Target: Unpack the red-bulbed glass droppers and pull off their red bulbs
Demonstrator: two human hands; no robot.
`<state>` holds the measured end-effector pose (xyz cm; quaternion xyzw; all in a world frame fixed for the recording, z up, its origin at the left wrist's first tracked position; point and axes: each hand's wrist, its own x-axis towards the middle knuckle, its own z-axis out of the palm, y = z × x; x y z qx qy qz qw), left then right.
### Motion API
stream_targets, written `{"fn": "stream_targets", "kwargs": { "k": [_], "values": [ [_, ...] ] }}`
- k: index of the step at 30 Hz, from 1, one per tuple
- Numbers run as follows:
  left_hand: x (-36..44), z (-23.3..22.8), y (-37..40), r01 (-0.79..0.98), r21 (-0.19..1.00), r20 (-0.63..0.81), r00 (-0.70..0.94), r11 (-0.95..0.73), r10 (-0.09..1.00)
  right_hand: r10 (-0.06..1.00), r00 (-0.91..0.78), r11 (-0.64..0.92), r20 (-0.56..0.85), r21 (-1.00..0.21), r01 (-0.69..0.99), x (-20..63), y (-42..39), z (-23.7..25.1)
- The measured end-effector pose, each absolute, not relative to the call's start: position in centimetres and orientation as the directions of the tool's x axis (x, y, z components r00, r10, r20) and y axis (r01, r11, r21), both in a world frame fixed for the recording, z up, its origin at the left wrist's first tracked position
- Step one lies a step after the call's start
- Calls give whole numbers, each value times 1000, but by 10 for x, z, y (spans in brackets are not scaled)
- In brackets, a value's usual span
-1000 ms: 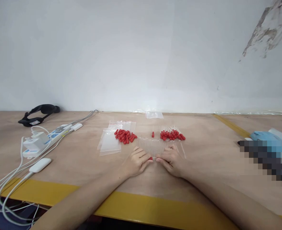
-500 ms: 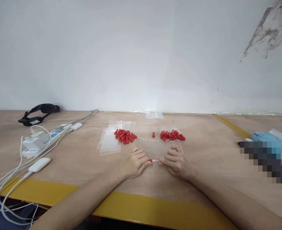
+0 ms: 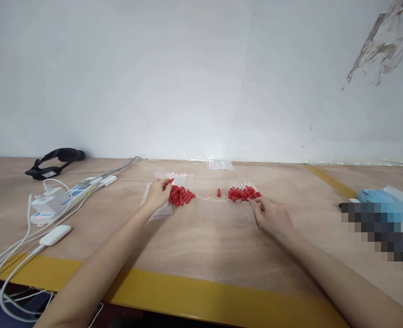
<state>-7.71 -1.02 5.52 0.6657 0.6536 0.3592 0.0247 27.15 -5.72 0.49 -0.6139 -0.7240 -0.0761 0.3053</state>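
Note:
My left hand (image 3: 157,196) is at the left pile of red rubber bulbs (image 3: 179,197), thumb and fingers pinched on one red rubber bulb (image 3: 170,181) at the pile's edge. Clear plastic zip bags (image 3: 162,212) lie under that hand and the pile. My right hand (image 3: 273,216) is at the right end of a row of thin clear tubes (image 3: 225,212), its fingers closed on one clear tube (image 3: 255,204). Just behind the row are finished-looking tubes with red bulbs (image 3: 242,193) on their near ends. A single red-bulbed piece (image 3: 219,192) lies left of them.
On the left stand a power strip (image 3: 80,190) with white adapters, a white oval device (image 3: 55,235), loose cables and a black strap-like headset (image 3: 56,164). A small plastic bag (image 3: 220,165) lies by the wall. At right are a blue packet (image 3: 375,197) and a pixelated dark object (image 3: 382,230).
My hands have parted from the near edge of the tube row. The left moved up and left to the bulb pile; the right moved up and right to the row's end.

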Motion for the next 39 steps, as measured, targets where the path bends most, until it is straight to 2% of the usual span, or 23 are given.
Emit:
{"fn": "stream_targets", "kwargs": {
  "k": [3, 8, 20, 25, 30, 34, 39],
  "values": [
    [-90, 61, 12, 861, 508, 369, -201, -16, 907, 874, -39, 211, 484, -306, 928, 271, -56, -1],
    [-98, 59, 34, 870, 490, 332, -251, 61, 909, 902, -53, 227, 428, -367, 902, 271, -52, -11],
    [-98, 44, 63, 903, 420, 221, -198, 90, 955, 902, -64, 234, 427, -359, 904, 270, -48, -16],
    [-94, 53, 56, 927, 369, 285, -184, 70, 941, 901, -69, 246, 428, -373, 895, 270, -47, -17],
    [-42, 60, 41, 961, 264, 384, -26, -83, 923, 908, -16, 217, 419, -438, 872, 270, -47, -14],
    [24, 51, 33, 964, 185, 313, 128, -193, 941, 907, -2, 232, 421, -496, 837, 276, -45, -11],
    [78, 32, 36, 980, 145, 207, 101, -133, 973, 902, 39, 223, 429, -543, 810, 285, -39, -10]
  ]
}}
